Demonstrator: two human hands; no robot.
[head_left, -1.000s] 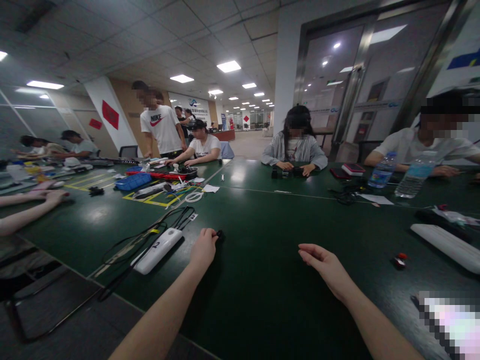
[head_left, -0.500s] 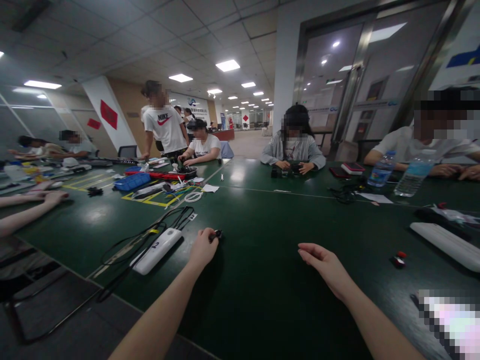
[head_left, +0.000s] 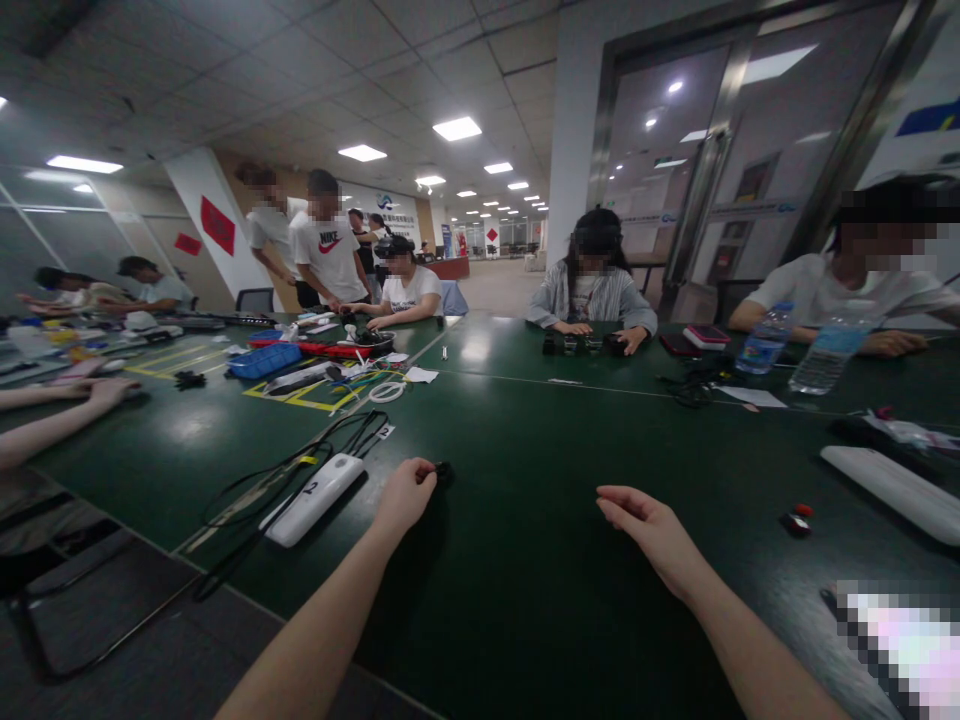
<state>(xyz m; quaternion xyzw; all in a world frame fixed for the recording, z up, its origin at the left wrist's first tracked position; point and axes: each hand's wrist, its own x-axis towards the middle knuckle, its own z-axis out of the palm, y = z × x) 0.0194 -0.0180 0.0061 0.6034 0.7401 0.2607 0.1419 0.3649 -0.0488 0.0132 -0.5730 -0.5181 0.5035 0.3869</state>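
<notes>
My left hand (head_left: 405,495) rests on the dark green table (head_left: 525,560) with its fingers curled round a small black object (head_left: 442,470) at the fingertips. My right hand (head_left: 651,530) lies on the table to the right, fingers loosely curled and held together, nothing visible in them. A white power strip (head_left: 313,486) marked with a number lies just left of my left hand, with black cables (head_left: 300,462) looped behind it.
A small red and black part (head_left: 796,520) and a long white power strip (head_left: 892,490) lie at the right. Water bottles (head_left: 829,355) stand far right. A blue tray (head_left: 266,360) and tools sit far left. Several people sit or stand around the table.
My hands have hardly moved; the left fingers shifted slightly on the small black object. In the background another person has walked in beside the one standing.
</notes>
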